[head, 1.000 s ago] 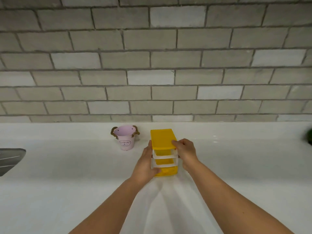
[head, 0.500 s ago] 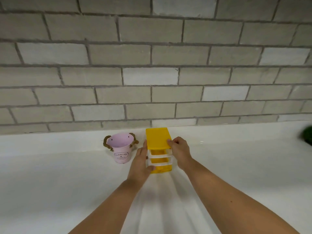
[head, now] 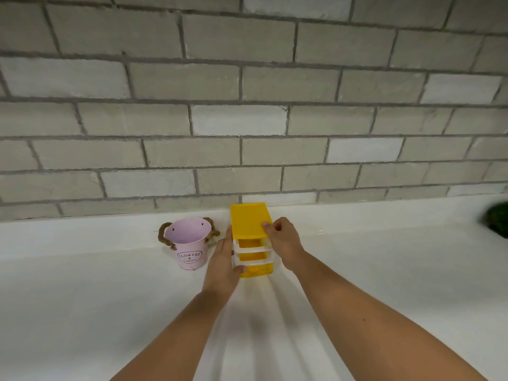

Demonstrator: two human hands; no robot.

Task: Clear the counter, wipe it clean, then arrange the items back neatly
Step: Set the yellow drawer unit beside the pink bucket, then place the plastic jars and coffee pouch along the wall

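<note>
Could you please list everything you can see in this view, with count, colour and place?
drawer unit: one, yellow with white frame, at the back of the counter, just right of the bucket
bucket: one, pink with rope handles, lettered FLOWERS & GARDEN, upright on the counter, left of centre
green thing: one, dark green, cut off at the right edge; too blurred to identify
counter: one, white, across the lower half
brick wall: one, grey, behind the counter
left hand: one, flat against the drawer unit's left side
right hand: one, fingers curled on the drawer unit's top right edge
</note>
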